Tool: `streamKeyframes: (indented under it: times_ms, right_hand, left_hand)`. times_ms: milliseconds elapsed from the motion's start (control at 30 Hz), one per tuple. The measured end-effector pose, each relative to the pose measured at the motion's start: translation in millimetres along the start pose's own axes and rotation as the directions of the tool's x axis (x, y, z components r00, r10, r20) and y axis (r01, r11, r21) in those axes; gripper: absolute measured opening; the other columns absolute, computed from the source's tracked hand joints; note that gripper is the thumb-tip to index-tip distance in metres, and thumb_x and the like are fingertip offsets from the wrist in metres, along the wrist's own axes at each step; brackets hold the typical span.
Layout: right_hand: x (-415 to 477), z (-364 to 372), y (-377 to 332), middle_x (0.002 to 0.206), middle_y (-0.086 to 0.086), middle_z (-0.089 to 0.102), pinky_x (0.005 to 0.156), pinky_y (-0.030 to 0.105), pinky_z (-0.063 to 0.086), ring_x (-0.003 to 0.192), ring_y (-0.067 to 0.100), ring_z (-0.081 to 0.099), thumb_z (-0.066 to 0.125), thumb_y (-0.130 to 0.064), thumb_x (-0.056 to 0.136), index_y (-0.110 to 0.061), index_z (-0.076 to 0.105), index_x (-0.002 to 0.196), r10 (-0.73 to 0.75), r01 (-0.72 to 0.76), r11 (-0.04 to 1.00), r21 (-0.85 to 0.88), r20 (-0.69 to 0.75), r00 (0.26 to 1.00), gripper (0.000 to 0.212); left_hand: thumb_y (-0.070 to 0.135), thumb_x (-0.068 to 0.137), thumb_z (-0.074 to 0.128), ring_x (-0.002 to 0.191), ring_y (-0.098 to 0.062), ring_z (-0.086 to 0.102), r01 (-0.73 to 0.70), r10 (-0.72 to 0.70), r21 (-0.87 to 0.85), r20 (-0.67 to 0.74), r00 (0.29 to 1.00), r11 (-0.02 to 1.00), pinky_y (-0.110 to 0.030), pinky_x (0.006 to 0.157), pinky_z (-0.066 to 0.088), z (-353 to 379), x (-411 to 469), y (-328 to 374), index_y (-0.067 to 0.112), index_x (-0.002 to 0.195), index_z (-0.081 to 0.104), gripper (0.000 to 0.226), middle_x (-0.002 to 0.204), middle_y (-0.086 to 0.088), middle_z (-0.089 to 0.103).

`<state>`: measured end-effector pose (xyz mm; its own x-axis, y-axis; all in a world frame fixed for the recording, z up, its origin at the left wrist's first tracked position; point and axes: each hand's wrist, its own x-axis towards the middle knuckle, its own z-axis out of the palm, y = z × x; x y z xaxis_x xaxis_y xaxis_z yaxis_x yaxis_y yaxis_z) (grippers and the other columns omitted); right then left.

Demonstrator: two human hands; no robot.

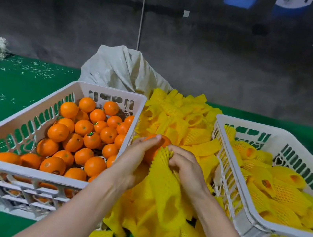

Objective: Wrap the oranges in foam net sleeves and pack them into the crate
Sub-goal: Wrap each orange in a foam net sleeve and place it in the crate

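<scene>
Left hand (133,162): fingers curled round the orange (165,141), gripping it from the left
Right hand (188,169): fingers bent, pinching the open mouth of a sleeve (162,175) against the orange's lower right side
Orange: held up in the gap between the two crates, above the pile (181,122); only its lower edge meets the net, and the top is bare
Sleeve: hangs from the pinch down toward the near table edge
Left crate (18,170): loose oranges (83,127) inside, well below the rim; its right wall is just beside the left hand
Right crate (254,125): wrapped oranges (284,193) heaped toward the near side (free room at the far corner); its left wall is near the right hand
Pile: yellow sleeves fill the whole gap between the crates, spilling to the front edge
Sack (122,69): slumped behind the pile, touching the left crate's far corner
Table (12,84): green, open to the left of the left crate, strewn with white shreds
</scene>
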<state>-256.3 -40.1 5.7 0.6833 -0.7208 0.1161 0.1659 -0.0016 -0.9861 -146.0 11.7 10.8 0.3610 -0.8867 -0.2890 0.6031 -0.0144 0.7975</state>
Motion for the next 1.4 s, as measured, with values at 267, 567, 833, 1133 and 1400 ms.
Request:
streamKeyframes:
  times_ms: [267,567,833,1133,1400]
  right_hand:
    - [-1.2,-38.4,15.5,0.066,0.012,0.049,0.059,0.032,0.032,0.063,0.019,0.041,0.047,-0.007,0.095,-0.006,0.057,0.078,-0.239,0.19,0.952,-0.24,-0.194,0.951,0.02]
    - [-6.6,-36.5,29.9,0.072,0.022,0.052,0.055,0.043,0.04,0.063,0.023,0.045,0.043,-0.025,0.088,-0.009,0.053,0.089,-0.279,0.19,0.946,-0.264,-0.362,0.89,0.019]
    - [-16.2,-30.2,30.4,0.056,-0.005,0.032,0.05,0.026,0.025,0.051,0.006,0.027,0.056,-0.045,0.087,-0.009,0.047,0.075,-0.416,0.301,0.873,-0.384,-0.266,0.87,0.039]
    - [2.4,-41.4,18.4,0.051,-0.003,0.025,0.049,0.021,0.023,0.047,0.004,0.025,0.054,-0.017,0.093,-0.013,0.033,0.056,-0.208,0.158,0.972,-0.176,-0.325,0.923,0.042]
    - [-1.3,-40.5,24.1,0.082,0.019,0.048,0.07,0.041,0.037,0.079,0.027,0.047,0.057,-0.035,0.088,0.012,0.053,0.085,0.082,-0.062,0.994,0.085,-0.264,0.961,0.048]
  left_hand:
    - [0.029,0.09,0.056,0.111,-0.032,0.06,0.008,-0.009,0.006,0.053,0.999,1.0,-0.044,0.083,0.051,10.4,-2.2,-21.6,0.008,0.126,0.051,0.042,0.121,-0.018,0.063]
    - [0.026,0.067,0.072,0.097,-0.023,0.068,-0.129,0.13,-0.014,0.088,0.988,0.992,-0.043,0.089,0.053,10.4,-1.1,-45.9,0.019,0.131,0.047,0.069,0.116,-0.01,0.066]
    - [0.047,0.095,0.043,0.075,-0.022,0.073,-0.01,0.046,-0.274,0.122,0.991,0.962,-0.031,0.057,0.057,12.5,2.0,-53.9,0.015,0.075,0.08,0.053,0.084,-0.009,0.075]
    - [0.067,0.071,0.048,0.103,-0.021,0.068,-0.021,0.034,-0.08,0.169,0.985,0.997,-0.037,0.078,0.057,9.5,4.3,-59.0,0.023,0.1,0.075,0.059,0.113,-0.005,0.071]
    - [0.044,0.065,0.066,0.089,-0.029,0.071,0.041,0.005,-0.23,0.198,0.98,0.972,-0.044,0.07,0.06,7.7,4.7,-65.3,0.009,0.095,0.076,0.047,0.104,-0.016,0.072]
